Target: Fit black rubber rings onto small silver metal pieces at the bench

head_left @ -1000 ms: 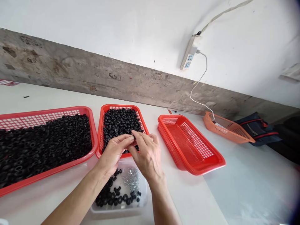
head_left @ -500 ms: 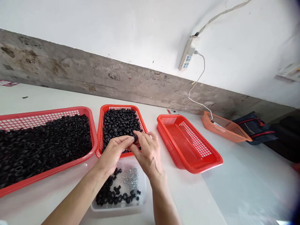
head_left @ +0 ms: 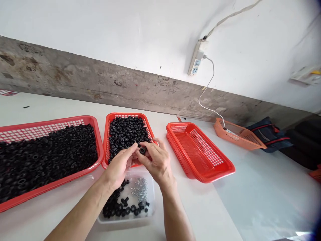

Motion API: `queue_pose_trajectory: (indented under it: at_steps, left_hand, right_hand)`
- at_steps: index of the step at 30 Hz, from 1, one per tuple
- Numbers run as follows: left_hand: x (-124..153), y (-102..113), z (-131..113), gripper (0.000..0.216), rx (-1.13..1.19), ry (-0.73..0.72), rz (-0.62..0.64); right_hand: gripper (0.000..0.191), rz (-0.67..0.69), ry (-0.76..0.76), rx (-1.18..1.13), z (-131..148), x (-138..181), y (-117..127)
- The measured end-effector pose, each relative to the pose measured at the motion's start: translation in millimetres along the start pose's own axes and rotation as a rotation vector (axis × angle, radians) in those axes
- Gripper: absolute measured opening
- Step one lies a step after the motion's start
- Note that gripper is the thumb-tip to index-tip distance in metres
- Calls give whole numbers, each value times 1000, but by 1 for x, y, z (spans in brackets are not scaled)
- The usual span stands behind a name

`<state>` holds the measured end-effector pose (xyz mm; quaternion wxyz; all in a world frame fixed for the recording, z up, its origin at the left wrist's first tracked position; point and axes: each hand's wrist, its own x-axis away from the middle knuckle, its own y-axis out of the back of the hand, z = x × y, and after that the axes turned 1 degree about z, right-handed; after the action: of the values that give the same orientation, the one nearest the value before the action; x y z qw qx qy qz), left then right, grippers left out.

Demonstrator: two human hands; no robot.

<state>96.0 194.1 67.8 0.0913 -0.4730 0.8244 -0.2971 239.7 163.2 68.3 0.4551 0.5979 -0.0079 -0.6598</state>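
Observation:
Over the near edge of the small red basket (head_left: pixel 147 125), my two hands meet. My right hand (head_left: pixel 159 162) pinches a small black wheel-like part (head_left: pixel 142 150), its round face with a centre hole turned toward me. Close against it, my left hand (head_left: pixel 120 165) has its thumb and fingers drawn together; what lies between them is hidden. Many similar black round parts (head_left: pixel 127 130) fill the basket behind the hands. Below my wrists sits a clear plastic tray (head_left: pixel 130 219) with loose black rings and plugs (head_left: pixel 122 209) and a heap of small shiny metal pieces (head_left: pixel 140 189).
At left stands a large red basket (head_left: pixel 99 147) heaped with small black parts. Red baskets (head_left: pixel 190 157), seemingly nested, stand to the right. Farther right are an orange basket (head_left: pixel 238 142) and a dark bag (head_left: pixel 269 134). A power strip (head_left: pixel 197 58) hangs on the wall.
The black part in my right hand has turned and now shows its round face. My left fingertips have shifted slightly left and up. The view has shifted a little.

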Motion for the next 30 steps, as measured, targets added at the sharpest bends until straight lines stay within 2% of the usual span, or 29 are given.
queue_pose_trajectory:
  at_steps: [5, 10, 14, 18, 20, 24, 30]
  left_hand:
    - [-1, 8, -4, 22, 172, 212, 138]
    - [-1, 13, -5, 19, 225, 250, 158]
    - [0, 9, -9, 26, 47, 177, 226]
    - [2, 3, -11, 28, -107, -36, 125]
    - [2, 2, -11, 25, -120, -43, 143]
    - [1, 2, -9, 28, -87, 41, 211]
    - [0, 2, -8, 23, -207, -129, 143]
  right_hand:
    - [17, 42, 21, -95, 4, -3, 7]
    - [25, 63, 74, -129, 3, -4, 14]
    - [28, 60, 112, -60, 2, -2, 16]
    - [23, 57, 125, 2, 0, -1, 12]
    - [22, 49, 119, 3, 0, -2, 11]
    - [23, 47, 100, -7, -1, -2, 9]
    - [28, 65, 58, -49, 1, -1, 9]
